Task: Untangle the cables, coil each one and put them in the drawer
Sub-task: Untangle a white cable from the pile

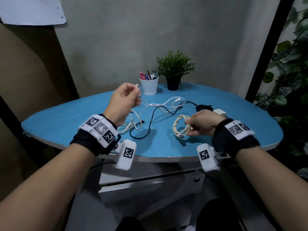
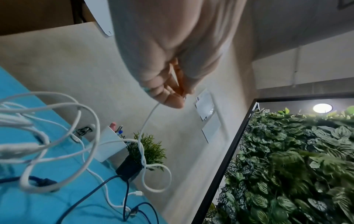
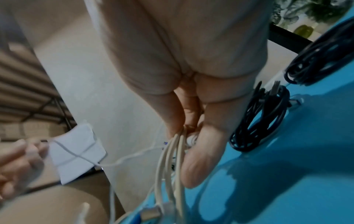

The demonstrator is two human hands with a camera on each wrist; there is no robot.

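My right hand (image 1: 195, 124) pinches a coiled cream cable (image 1: 181, 126) just above the blue table (image 1: 233, 114); in the right wrist view the fingers (image 3: 191, 131) grip the coil's loops (image 3: 168, 166). My left hand (image 1: 128, 97) is raised and pinches the end of a white cable (image 1: 145, 104), seen taut below the fingertips (image 2: 172, 101) in the left wrist view. That white cable (image 2: 145, 128) runs down into a tangle with a black cable (image 1: 150, 124) on the table. A coiled black cable (image 1: 204, 107) lies behind my right hand. The white drawer unit (image 1: 150, 185) sits under the table.
A white cup of pens (image 1: 149, 84) and a small potted plant (image 1: 174, 72) stand at the table's back edge. A white charger block (image 1: 220, 112) lies by the right hand. Foliage (image 1: 291, 80) behind a black frame fills the right side.
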